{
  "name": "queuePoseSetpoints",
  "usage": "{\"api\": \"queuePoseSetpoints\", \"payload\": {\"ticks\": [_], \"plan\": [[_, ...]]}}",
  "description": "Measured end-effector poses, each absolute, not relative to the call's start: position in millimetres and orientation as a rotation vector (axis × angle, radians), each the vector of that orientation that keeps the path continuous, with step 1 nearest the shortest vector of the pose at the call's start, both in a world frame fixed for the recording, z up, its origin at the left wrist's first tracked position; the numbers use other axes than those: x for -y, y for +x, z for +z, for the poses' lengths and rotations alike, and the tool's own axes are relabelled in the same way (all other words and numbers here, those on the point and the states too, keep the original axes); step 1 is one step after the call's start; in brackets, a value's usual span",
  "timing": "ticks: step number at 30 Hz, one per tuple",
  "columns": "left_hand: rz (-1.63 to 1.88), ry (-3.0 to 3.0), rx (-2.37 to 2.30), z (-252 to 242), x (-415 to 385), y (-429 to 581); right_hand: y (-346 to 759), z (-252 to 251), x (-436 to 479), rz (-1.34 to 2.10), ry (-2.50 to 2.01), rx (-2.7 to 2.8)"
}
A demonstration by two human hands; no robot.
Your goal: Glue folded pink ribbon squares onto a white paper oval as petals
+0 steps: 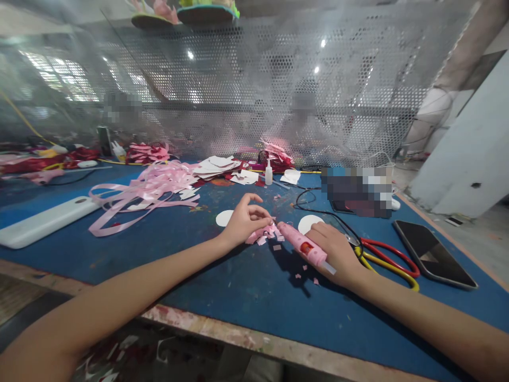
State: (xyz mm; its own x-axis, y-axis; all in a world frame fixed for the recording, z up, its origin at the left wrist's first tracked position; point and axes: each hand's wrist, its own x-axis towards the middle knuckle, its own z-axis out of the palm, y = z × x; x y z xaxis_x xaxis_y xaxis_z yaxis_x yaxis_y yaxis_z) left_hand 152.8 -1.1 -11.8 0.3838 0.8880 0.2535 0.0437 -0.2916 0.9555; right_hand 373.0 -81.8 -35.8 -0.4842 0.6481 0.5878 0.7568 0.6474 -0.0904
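Note:
My right hand [338,252] is wrapped round a pink hot glue gun [298,241], with a clear glue stick jutting from its back end. The gun's tip points left, close to the fingertips of my left hand [244,220]. The thumb and forefinger of that left hand are pinched together; whatever they hold is too small to make out. Below them lie small pink ribbon pieces [260,233], partly covered by the hand. One white paper disc [224,218] lies beside my left hand, and another white disc [308,223] is partly behind my right hand.
Scissors [392,257] with red and yellow handles and a dark phone [433,254] lie at right. A black cord [330,212] runs behind my right hand. Leftward are a pink ribbon heap [159,185] and a long white object [47,220]. A small bottle [269,174] stands before a perforated screen [238,90].

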Motion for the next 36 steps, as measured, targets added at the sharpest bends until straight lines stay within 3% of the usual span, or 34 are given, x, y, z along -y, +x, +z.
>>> {"api": "queuePoseSetpoints", "payload": {"ticks": [14, 21, 29, 32, 36], "plan": [[1.060, 1.621, -0.850, -10, 3, 153, 372, -31, 81, -0.222, -1.214, 2.268], [1.045, 1.631, -0.855, -9, 4, 154, 376, -38, 73, 0.119, -1.503, 1.717], [1.032, 1.618, -0.841, -9, 4, 153, 381, -35, 73, -0.309, -1.217, 1.415], [1.002, 1.590, -0.799, -8, 11, 156, 378, -30, 86, -0.523, -0.945, 1.596], [0.945, 1.578, -0.669, -4, 29, 162, 366, -29, 97, -0.309, -0.926, 2.056]]}}
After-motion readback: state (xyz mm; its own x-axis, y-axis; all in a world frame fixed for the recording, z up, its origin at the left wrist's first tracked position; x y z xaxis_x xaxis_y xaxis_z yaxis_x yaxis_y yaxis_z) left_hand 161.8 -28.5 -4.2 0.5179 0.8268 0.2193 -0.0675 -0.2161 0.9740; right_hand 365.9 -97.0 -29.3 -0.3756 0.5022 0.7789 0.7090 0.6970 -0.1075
